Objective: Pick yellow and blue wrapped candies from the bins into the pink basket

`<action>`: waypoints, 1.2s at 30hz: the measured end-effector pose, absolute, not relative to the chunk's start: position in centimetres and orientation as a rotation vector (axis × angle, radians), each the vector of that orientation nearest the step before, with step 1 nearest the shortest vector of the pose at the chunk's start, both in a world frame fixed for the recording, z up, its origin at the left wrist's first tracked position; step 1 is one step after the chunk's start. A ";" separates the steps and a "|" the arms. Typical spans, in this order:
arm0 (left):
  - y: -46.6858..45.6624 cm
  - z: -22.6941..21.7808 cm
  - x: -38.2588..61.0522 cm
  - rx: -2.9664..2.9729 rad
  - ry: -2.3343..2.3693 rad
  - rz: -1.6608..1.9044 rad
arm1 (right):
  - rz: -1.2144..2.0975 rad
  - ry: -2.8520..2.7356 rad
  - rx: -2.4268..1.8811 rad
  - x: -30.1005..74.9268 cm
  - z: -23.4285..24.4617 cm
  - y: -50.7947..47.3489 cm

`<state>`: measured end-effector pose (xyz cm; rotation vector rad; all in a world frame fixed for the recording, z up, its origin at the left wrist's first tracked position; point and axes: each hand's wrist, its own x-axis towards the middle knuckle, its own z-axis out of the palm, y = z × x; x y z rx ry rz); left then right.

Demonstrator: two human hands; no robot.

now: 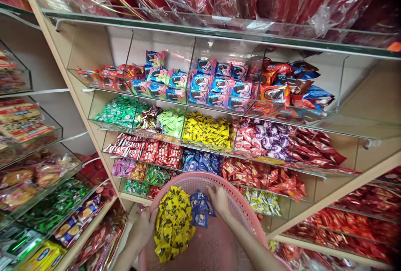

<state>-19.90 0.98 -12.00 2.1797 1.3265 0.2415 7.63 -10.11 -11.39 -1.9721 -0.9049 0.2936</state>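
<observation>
A round pink plastic basket (208,244) with a perforated wall is in front of me, below the shelves. My left hand (144,226) grips its left rim. Inside, on the left, lies a heap of small yellow candy packets (173,223). Several blue candy packets (199,219) lie beside the heap, near the middle. My right hand (218,200) is inside the basket, just right of the blue packets. Its fingers are loosely bent and apart, with nothing plainly held in them.
Glass-fronted shelf bins hold wrapped sweets: yellow packets (206,131), blue packets (200,161), green packets (119,110) and cookie packs (216,80). A glass shelf (219,32) with plastic-wrapped red goods runs above. More shelves stand at left and right. A slanted wooden panel (338,193) borders the right.
</observation>
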 end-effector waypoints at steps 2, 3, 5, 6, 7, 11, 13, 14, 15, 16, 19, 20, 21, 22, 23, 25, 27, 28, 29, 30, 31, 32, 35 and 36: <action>0.9 -11.9 -19.9 2.170 1.342 0.228 | 0.127 -1.018 -1.955 8.8 -9.8 -8.8; 0.9 -11.7 -19.9 2.166 1.347 0.218 | 0.078 -1.048 -1.952 9.4 -8.9 -8.0; 0.8 -11.5 -19.9 2.163 1.359 0.197 | 0.005 -1.059 -1.990 10.5 -7.5 -6.1; 0.8 -11.3 -19.9 2.166 1.363 0.187 | -0.022 -1.044 -2.040 10.9 -6.9 -5.2; 0.8 -11.2 -19.8 2.170 1.364 0.181 | -0.038 -1.016 -2.105 11.2 -6.4 -4.3; 0.7 -10.6 -19.8 2.195 1.358 0.171 | 0.029 -0.866 -2.364 11.6 -5.4 -1.6; 0.6 -10.5 -19.8 2.203 1.367 0.168 | 0.049 -0.842 -2.422 11.5 -5.4 -0.9; 0.6 -10.4 -19.8 2.202 1.372 0.169 | 0.047 -0.848 -2.434 11.5 -5.4 -0.7; 0.6 -10.5 -19.8 2.196 1.377 0.175 | 0.042 -0.862 -2.440 11.5 -5.5 -0.6; 0.6 -10.6 -19.8 2.187 1.378 0.182 | 0.034 -0.878 -2.441 11.5 -5.6 -0.5; 0.7 -11.0 -19.8 2.163 1.370 0.216 | 0.026 -0.900 -2.427 11.6 -5.9 -0.4; 0.8 -11.1 -19.8 2.163 1.369 0.221 | 0.025 -0.898 -2.417 11.7 -5.9 -0.4; 0.8 -11.3 -19.8 2.169 1.369 0.220 | 0.020 -0.897 -2.400 11.8 -6.0 -0.4; 0.8 -11.3 -19.8 2.177 1.370 0.213 | 0.014 -0.894 -2.378 11.9 -6.0 -0.5; 0.9 -11.3 -19.8 2.187 1.373 0.203 | 0.004 -0.894 -2.349 11.9 -6.0 -0.6; 0.8 -11.2 -19.8 2.206 1.375 0.186 | -0.026 -0.887 -2.274 12.0 -6.0 -1.0; 0.7 -10.8 -19.7 2.209 1.382 0.170 | -0.055 -0.892 -2.174 11.8 -6.2 -1.8; 0.7 -10.6 -19.7 2.205 1.385 0.162 | -0.061 -0.904 -2.115 11.6 -6.3 -2.4; 0.6 -10.4 -19.7 2.200 1.386 0.153 | -0.051 -0.922 -2.051 11.4 -6.5 -3.0; 0.6 -10.3 -19.7 2.195 1.385 0.145 | -0.018 -0.948 -1.984 11.0 -6.7 -3.8; 0.5 -10.2 -19.7 2.191 1.383 0.141 | 0.037 -0.976 -1.916 10.7 -7.0 -4.6; 0.5 -10.1 -19.7 2.190 1.382 0.141 | 0.109 -1.002 -1.849 10.3 -7.3 -5.5; 0.6 -10.4 -19.7 2.195 1.385 0.148 | 0.371 -1.045 -1.698 9.3 -8.5 -8.5; 0.6 -10.6 -19.7 2.199 1.387 0.147 | 0.458 -1.037 -1.676 9.2 -9.0 -9.4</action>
